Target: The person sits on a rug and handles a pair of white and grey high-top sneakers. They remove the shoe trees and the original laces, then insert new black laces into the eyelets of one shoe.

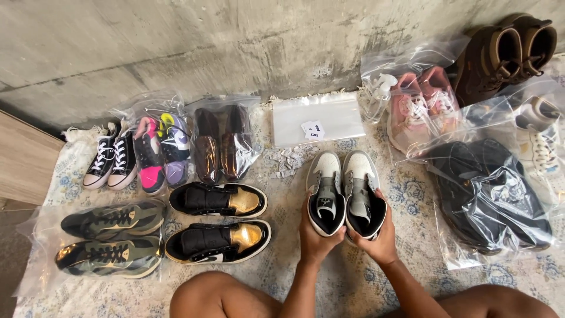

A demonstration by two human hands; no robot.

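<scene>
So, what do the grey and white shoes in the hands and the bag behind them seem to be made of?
Grey and white shoes: likely leather, smooth white panels beside matte grey ones that may be suede. Empty bag: clear thin plastic film, glossy and wrinkled, the rug showing faintly through.

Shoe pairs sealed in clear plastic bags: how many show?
6: green pair lower left, multicolour pair and brown pair at the wall, pink pair, black pair and white pair right. Others may be hidden.
</scene>
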